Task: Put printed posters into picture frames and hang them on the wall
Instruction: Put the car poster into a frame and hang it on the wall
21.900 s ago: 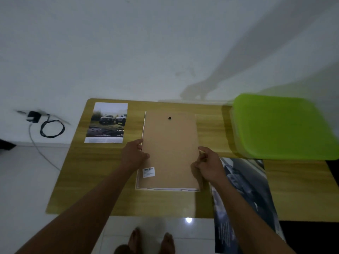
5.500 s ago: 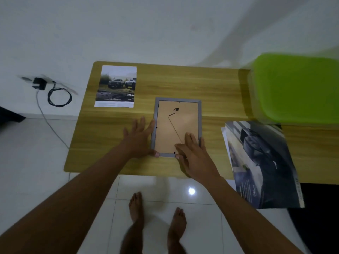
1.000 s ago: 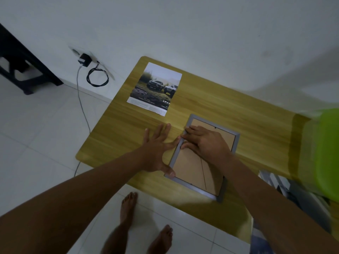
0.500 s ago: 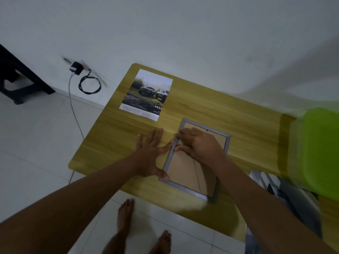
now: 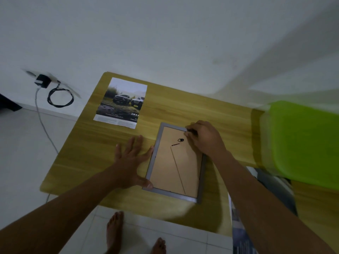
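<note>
A grey picture frame [image 5: 153,163] lies face down on the wooden table [image 5: 201,110], its brown backing board up with a small black hanger ring. My left hand [image 5: 132,160] lies flat on the table, fingers spread, its thumb pressed against the frame's left edge. At the frame's top right corner my right hand [image 5: 204,139] has its fingertips pinched at the rim, on a small clip I can barely make out. A printed poster of two trucks [image 5: 122,102] lies flat at the table's far left.
A bright green plastic box [image 5: 304,142] stands on the table at the right. More posters [image 5: 271,187] lie beneath it at the right front, partly hidden by my arm. A charger and coiled black cable [image 5: 58,97] hang on the white wall at the left. My bare feet are below the table edge.
My right hand has moved from the frame's upper left edge to its top right corner. My left hand has stayed at the left edge. The camera has swung slightly.
</note>
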{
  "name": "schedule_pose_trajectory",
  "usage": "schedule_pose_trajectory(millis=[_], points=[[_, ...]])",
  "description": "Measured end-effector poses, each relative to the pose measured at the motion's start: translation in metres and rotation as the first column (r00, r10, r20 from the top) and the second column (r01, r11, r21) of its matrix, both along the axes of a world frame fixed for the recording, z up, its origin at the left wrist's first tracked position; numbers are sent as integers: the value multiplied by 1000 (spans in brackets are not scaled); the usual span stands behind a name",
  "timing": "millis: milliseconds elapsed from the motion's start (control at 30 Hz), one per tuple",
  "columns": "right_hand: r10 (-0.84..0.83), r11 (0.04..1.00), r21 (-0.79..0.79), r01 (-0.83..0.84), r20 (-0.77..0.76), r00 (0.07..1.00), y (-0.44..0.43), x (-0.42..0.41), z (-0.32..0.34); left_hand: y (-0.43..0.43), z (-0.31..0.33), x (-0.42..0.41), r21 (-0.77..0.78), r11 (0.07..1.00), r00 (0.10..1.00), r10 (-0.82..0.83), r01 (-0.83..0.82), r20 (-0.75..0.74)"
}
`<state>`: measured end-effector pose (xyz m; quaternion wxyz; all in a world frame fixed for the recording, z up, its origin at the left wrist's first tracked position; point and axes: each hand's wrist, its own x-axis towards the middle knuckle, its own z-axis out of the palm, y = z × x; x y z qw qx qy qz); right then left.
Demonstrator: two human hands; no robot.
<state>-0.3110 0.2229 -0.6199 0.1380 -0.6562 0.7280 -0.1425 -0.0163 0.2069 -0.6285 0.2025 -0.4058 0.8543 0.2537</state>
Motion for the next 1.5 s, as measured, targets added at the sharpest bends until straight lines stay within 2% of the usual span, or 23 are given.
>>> schedule_pose_trajectory(millis=[433,700,1033,1100,1267,1400,1500], points=[[7,986,-164,-32,-154,988,3,5,-10,1,0,2,10,1000,1000,-12,12,-25],[-26,986,-167,-10,-213,977,0,10,-8,1,1,1,5,1000,1000,-19,19,-14],[-21,1000,-20,18,-148,989,-4,6,0,1,-2,1,-7,1000,1000,-2,2,-16],[-90,996,-29,86,-158,983,10,17,11,1,-2,1,-9,1000,1000,-3,2,-10],[-272,961,49,274,-38,961,67,68,26,2,2,1,27,1000,1000,6,-6,-23],[-308,931,181,316,-70,949,103,99,11,1,11,0,57,998,999,21,-19,-35],[-313,923,208,323,-82,946,108,102,2,-2,15,-2,48,999,1000,-19,19,-14]])
